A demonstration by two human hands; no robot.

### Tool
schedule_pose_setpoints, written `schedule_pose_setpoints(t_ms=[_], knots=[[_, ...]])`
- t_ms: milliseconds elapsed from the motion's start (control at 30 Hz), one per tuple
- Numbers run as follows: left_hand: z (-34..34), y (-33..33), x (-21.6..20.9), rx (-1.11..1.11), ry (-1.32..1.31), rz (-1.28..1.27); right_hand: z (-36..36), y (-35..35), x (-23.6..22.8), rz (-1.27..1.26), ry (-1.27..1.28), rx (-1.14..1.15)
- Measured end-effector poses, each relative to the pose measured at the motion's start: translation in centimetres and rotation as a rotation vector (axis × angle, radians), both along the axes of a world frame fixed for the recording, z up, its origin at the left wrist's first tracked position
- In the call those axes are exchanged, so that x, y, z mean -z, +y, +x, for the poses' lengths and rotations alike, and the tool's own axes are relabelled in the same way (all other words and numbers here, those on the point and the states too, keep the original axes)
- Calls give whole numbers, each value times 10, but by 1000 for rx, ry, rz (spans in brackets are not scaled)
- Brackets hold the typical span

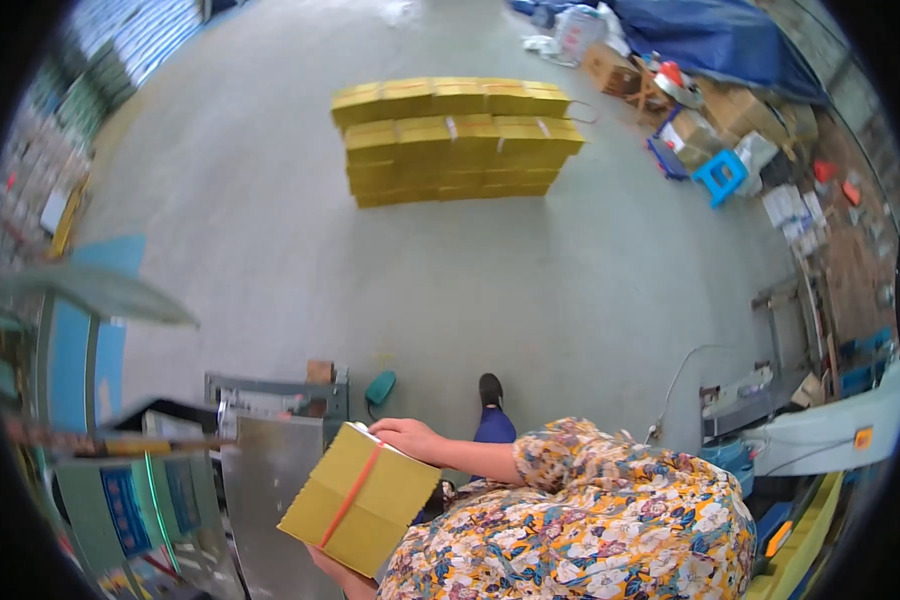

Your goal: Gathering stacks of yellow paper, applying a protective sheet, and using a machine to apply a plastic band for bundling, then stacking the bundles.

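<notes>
Head view: a yellow bundle (395,505) with a scalloped edge, crossed by an orange band (352,493), was held slantwise at the lower centre of the frame. The right hand (408,438) gripped its upper edge; the left hand (340,576) lay at its lower edge, fingers mostly hidden, their closure impossible to tell. A metal surface (280,480) stood at lower left, stacked yellow blocks (460,150) at upper centre, a blue stool (720,177) at upper right.
</notes>
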State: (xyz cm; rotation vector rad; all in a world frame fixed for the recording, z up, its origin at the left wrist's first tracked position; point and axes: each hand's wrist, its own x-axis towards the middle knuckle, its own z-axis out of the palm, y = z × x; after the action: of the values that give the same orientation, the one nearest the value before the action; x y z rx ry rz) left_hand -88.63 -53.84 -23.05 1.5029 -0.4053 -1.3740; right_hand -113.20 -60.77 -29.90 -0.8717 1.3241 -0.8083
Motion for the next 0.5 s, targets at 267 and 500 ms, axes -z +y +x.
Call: schedule_pose_setpoints(t_ms=[267,500], knots=[[-97,-73,158,534,-21,-67,-226,40,8,77,-132,424],[-335,-170,63,538,206,55,-361,2,11,11,-355,850]])
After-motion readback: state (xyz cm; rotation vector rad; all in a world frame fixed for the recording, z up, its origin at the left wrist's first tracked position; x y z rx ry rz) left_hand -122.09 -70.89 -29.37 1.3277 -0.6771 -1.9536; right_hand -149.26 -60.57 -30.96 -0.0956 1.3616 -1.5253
